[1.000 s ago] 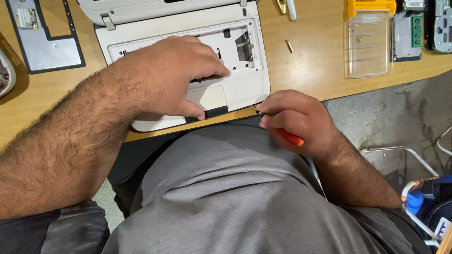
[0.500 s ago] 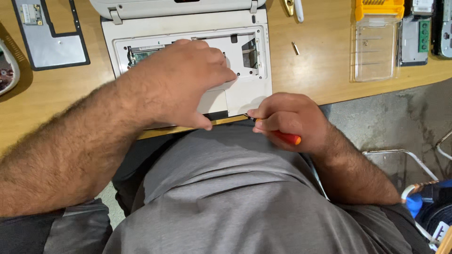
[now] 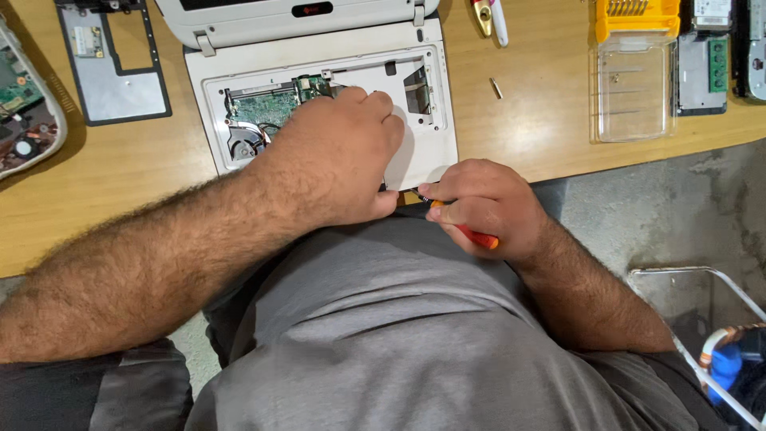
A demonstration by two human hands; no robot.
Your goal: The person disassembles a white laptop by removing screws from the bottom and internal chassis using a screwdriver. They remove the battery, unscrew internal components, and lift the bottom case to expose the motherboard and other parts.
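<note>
A small white laptop (image 3: 423,148) lies on the wooden table with its keyboard removed, so a green circuit board (image 3: 267,108) and a fan show inside. My left hand (image 3: 335,156) presses flat on the laptop's palm rest, fingers spread. My right hand (image 3: 483,203) is closed around a screwdriver with an orange handle (image 3: 479,237). Its tip sits at the laptop's front edge, right beside my left thumb. The tip itself is mostly hidden between the two hands.
A grey bezel panel (image 3: 112,76) and another opened device (image 3: 24,112) lie at the left. A clear plastic case with a yellow bit holder (image 3: 634,72), more circuit boards (image 3: 706,64) and a loose bit (image 3: 495,88) are at the right. A metal frame (image 3: 702,319) stands on the concrete floor.
The view has tilted down the table, so the laptop sits lower in frame and its circuit board now shows. My right hand has moved slightly left toward my left thumb.
</note>
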